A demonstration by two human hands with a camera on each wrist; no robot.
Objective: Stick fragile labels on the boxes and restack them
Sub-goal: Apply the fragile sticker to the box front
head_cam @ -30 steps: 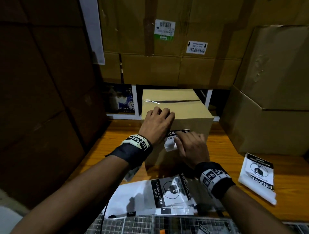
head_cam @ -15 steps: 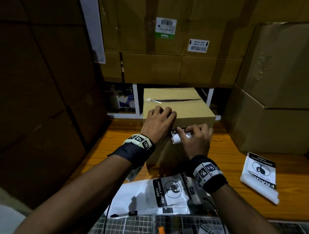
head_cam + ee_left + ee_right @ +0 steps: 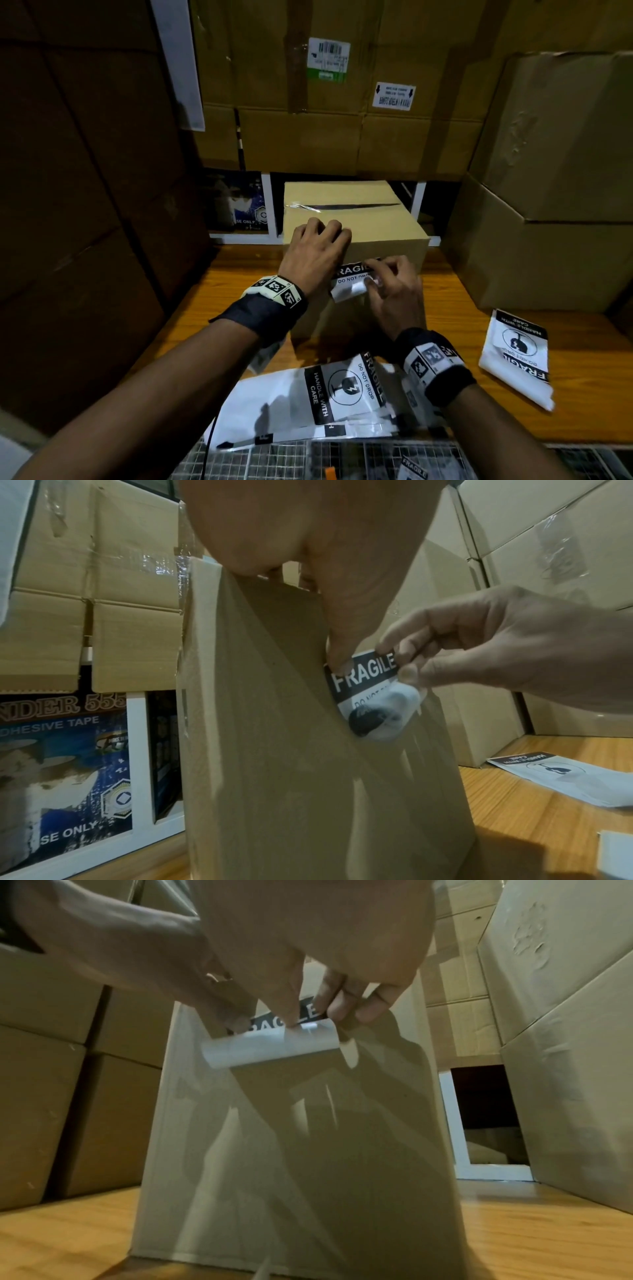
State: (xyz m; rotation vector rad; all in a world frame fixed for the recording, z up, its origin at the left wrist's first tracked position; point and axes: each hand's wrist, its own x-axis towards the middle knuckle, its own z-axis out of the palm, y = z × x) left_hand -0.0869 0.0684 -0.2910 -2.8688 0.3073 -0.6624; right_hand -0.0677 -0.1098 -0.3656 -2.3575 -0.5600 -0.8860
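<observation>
A small taped cardboard box (image 3: 380,233) stands on the wooden table (image 3: 455,329). My left hand (image 3: 313,255) grips its top front edge, fingers curled over the top; the thumb (image 3: 339,645) presses the left corner of a black-and-white fragile label (image 3: 351,275) against the front face. Only the label's top strip lies on the box (image 3: 267,737); the lower part is curled into a white roll (image 3: 270,1046). My right hand (image 3: 394,294) pinches that roll with thumb and fingertips (image 3: 368,1010). The label (image 3: 365,673) reads FRAGILE, DO NOT DROP half covered.
Loose fragile label sheets (image 3: 342,390) lie at the table's near edge, and a second stack (image 3: 517,356) to the right. Large cartons wall in the left (image 3: 85,205), back (image 3: 325,120) and right (image 3: 548,246). A wire mesh surface (image 3: 308,459) sits below the table edge.
My right hand, lying low over the label a second ago, rose to the box's top edge and now pinches the curled part slightly lower. The left hand stayed on the box.
</observation>
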